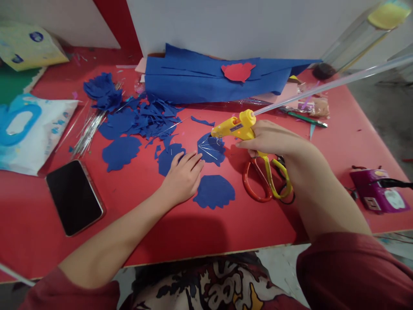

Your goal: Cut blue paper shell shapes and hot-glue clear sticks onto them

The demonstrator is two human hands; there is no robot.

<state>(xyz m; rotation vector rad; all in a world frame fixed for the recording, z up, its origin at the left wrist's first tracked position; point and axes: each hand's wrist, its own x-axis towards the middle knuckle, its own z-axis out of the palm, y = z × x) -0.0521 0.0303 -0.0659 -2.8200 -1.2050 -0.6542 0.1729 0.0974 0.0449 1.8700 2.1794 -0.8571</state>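
Clamping one glue gun [235,127] in right hand [271,140] fingers, left hand [182,176] fingers unclenched on one blue petal [166,162]

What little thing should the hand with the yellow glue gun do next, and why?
Probably squeeze a small dab of glue onto the blue petal. The right hand grips the yellow glue gun with its tip right over that petal, where thin wires lie across it, and the left hand lies flat beside it, fingertips at its edge, likely steadying it.
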